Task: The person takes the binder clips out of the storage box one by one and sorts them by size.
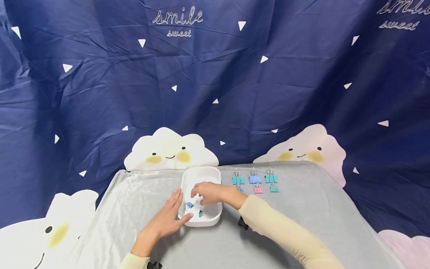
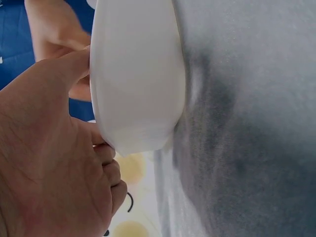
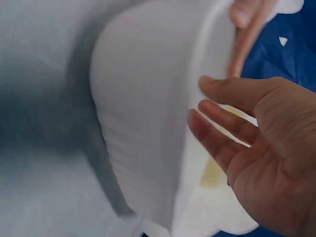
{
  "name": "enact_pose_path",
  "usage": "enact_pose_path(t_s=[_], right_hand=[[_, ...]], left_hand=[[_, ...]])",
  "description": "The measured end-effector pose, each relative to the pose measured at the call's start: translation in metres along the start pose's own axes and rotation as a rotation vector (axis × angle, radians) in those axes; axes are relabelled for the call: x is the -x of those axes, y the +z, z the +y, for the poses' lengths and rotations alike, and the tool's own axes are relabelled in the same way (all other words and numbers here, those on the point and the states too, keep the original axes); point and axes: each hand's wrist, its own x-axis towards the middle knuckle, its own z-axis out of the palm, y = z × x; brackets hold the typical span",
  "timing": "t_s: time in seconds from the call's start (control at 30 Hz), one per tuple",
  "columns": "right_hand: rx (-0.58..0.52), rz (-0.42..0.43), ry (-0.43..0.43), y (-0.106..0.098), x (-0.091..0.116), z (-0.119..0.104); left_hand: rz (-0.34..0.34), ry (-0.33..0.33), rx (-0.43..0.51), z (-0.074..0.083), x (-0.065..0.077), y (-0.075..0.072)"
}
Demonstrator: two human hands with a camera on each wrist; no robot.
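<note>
A white plastic bin stands on the grey cloth. Inside it lie a small blue binder clip and a small dark green binder clip. My left hand rests along the bin's left rim, fingers straight and thumb at the near corner. My right hand reaches over the right rim into the bin, fingers bent down near the blue clip. From the right wrist view, the thumb and fingers of that hand stand apart with nothing seen between them; the bin wall hides what lies below.
Right of the bin, binder clips stand in two rows: larger teal, blue and teal ones behind, small blue, pink and teal ones in front. A dark blue curtain hangs behind the table.
</note>
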Motion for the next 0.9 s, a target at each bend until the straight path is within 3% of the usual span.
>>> enact_pose_path(t_s=[0.17, 0.47, 0.73, 0.9], right_hand=[[0.017, -0.086, 0.01, 0.02, -0.008, -0.007], [0.039, -0.116, -0.053, 0.028, -0.016, -0.015], [0.041, -0.073, 0.06, 0.028, -0.013, -0.014], [0.069, -0.035, 0.069, 0.026, -0.012, -0.009]], left_hand=[[-0.006, 0.005, 0.0, 0.001, 0.0, 0.0], [-0.018, 0.002, 0.009, 0.002, 0.001, -0.002], [-0.019, -0.007, 0.004, 0.005, 0.003, -0.004], [-0.019, -0.01, 0.008, 0.006, 0.002, -0.004]])
